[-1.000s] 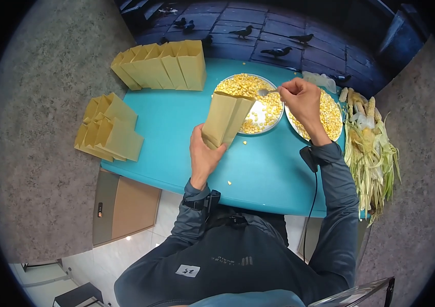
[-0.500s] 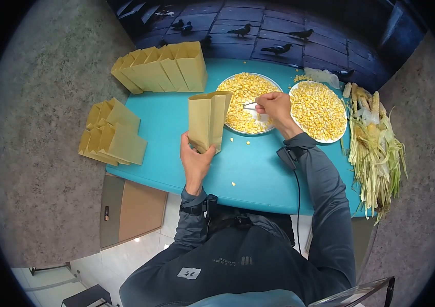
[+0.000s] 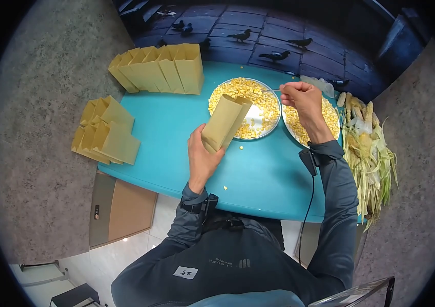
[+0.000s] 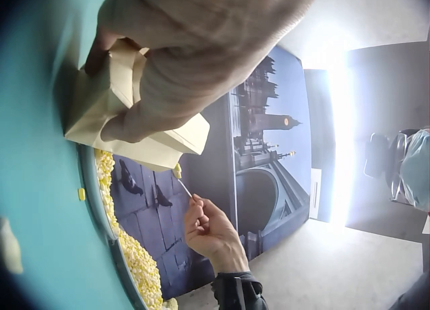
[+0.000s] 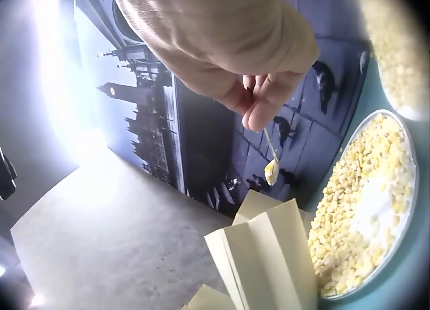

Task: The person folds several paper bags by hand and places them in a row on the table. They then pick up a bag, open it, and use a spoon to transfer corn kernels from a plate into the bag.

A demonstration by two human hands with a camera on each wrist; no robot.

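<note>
My left hand [image 3: 202, 158] grips a brown paper bag [image 3: 225, 123] low down, thumb on one side and fingers on the other. The bag leans right, its mouth overlapping the left plate of corn kernels [image 3: 219, 102] in the head view. My right hand [image 3: 303, 105] pinches a small spoon [image 3: 272, 90] by its handle. In the right wrist view, yellow kernels [image 5: 271, 172] sit in the spoon's bowl, above the bag's mouth. The left wrist view shows the spoon's loaded end close to the bag's opening.
A second plate of kernels [image 3: 330, 115] lies partly under my right forearm. Bare cobs and corn husks [image 3: 373, 163] are heaped at the table's right edge. Two groups of paper bags, one at the back [image 3: 161, 69] and one at the left [image 3: 107, 135], stand on the table [image 3: 161, 128].
Half a second ago the spoon was down at the left plate and the bag stood upright. Now my right hand has moved up and right with kernels, and the bag tilts right.
</note>
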